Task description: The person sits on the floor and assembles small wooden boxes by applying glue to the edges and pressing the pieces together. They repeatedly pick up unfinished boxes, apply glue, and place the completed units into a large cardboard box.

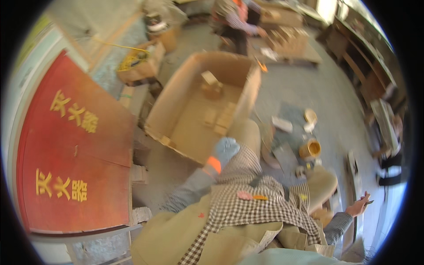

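Cardboard box (194, 128) lay just beyond your gloved left hand (224, 150), grip unclear; your bare right hand (360, 204) pinched a small dark tool (369, 202).

Left hand (225, 149) in a pale blue-grey glove with an orange cuff; right hand (360, 205) bare. Both forearms wear grey ribbed knit sleeves. Checked brown-and-white apron (247, 207) over khaki clothing.

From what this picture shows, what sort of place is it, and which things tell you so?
Probably a workshop or small factory floor: a large open cardboard box holding wooden blocks, scraps and tubs on a dusty concrete floor, and another person working at stacked wood further back.
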Available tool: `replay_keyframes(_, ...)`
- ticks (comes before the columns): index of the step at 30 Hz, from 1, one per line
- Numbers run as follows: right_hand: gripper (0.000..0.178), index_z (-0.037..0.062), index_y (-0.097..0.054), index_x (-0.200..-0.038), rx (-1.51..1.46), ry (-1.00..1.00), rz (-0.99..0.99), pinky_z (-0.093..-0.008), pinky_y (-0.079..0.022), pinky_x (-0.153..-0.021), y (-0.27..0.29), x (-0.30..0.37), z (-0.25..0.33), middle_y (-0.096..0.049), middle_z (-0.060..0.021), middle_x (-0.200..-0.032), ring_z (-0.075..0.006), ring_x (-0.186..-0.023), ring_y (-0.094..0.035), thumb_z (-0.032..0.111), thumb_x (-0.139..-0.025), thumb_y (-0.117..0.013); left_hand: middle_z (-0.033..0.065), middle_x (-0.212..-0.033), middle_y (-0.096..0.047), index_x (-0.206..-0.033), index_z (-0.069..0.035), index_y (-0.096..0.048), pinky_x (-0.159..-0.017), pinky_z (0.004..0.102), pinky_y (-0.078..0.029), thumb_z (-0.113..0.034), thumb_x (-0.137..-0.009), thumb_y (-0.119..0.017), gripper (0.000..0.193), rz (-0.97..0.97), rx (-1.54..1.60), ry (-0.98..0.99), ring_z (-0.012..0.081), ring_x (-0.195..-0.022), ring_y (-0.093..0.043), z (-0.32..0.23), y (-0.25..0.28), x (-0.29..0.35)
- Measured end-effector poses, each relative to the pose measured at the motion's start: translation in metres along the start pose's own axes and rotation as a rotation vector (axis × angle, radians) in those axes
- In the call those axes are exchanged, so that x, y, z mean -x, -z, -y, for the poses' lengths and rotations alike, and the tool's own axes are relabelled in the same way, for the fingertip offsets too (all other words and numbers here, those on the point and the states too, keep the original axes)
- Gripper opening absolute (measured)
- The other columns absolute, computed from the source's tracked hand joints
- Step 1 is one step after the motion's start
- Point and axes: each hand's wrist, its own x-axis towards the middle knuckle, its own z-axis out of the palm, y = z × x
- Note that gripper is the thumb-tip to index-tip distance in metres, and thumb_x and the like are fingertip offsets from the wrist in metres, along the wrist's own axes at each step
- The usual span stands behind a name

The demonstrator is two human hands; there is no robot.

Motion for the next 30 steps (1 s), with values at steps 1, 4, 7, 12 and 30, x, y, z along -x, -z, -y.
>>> replay_keyframes(1, 0.047, 0.0081, -0.075, -0.115, -0.02, 0.037, 0.107, -0.0326, -0.039, -0.079, -0.03, 0.001, 0.012, -0.051, -0.0004, -0.091, -0.0161, -0.085, -0.045, 0.047, -0.096, -0.058, -0.0039, -0.084, -0.056, -0.097, -0.007, -0.06, -0.069, 0.0277, -0.047, -0.011, -0.092, -0.07, 0.011, -0.016, 0.034, 0.007, 0.0074, -0.077, -0.054, 0.006, 0.018, 0.003)
replay_keyframes(4, 0.046, 0.0064, -0.074, -0.114, -0.109, 0.123, 0.299, -0.0309, -0.039, -0.079, -0.118, 0.022, 0.05, -0.052, 0.0014, -0.09, -0.0139, -0.086, -0.045, 0.046, -0.097, -0.058, -0.0057, -0.076, -0.049, -0.086, -0.011, -0.056, -0.062, 0.0268, -0.043, -0.001, -0.088, -0.066, 0.015, -0.022, -0.012, -0.189, 0.0071, -0.071, -0.049, -0.005, 0.088, -0.021)
replay_keyframes(7, 0.041, 0.0045, -0.073, -0.109, -0.322, 0.205, 0.512, -0.0274, -0.038, -0.075, -0.178, 0.065, 0.083, -0.05, 0.0035, -0.086, -0.0107, -0.083, -0.045, 0.041, -0.098, -0.06, -0.0064, -0.069, -0.042, -0.075, -0.015, -0.05, -0.055, 0.0258, -0.038, 0.008, -0.082, -0.063, 0.028, -0.084, -0.029, -0.324, 0.0073, -0.065, -0.043, -0.032, 0.136, -0.012)
replay_keyframes(12, 0.033, 0.0046, -0.073, -0.101, -0.252, 0.452, 0.722, -0.0226, -0.029, -0.059, -0.171, 0.103, 0.124, -0.041, 0.0076, -0.073, -0.0048, -0.066, -0.036, 0.036, -0.1, -0.062, -0.0035, -0.075, -0.051, -0.087, -0.011, -0.053, -0.054, 0.0226, -0.04, -0.007, -0.088, -0.073, 0.02, -0.534, -0.001, -0.127, 0.0064, -0.067, -0.049, -0.048, 0.16, 0.055)
replay_keyframes(30, 0.026, 0.0045, -0.074, -0.098, -0.194, -0.055, 0.428, -0.0208, -0.02, -0.051, -0.068, 0.102, 0.047, -0.041, 0.0113, -0.069, 0.0002, -0.058, -0.031, 0.029, -0.099, -0.067, 0.002, -0.102, -0.064, -0.108, -0.005, -0.063, -0.087, 0.0299, -0.05, -0.013, -0.088, -0.077, 0.026, 0.066, -0.248, 0.079, 0.0114, -0.093, -0.059, 0.014, 0.005, -0.07)
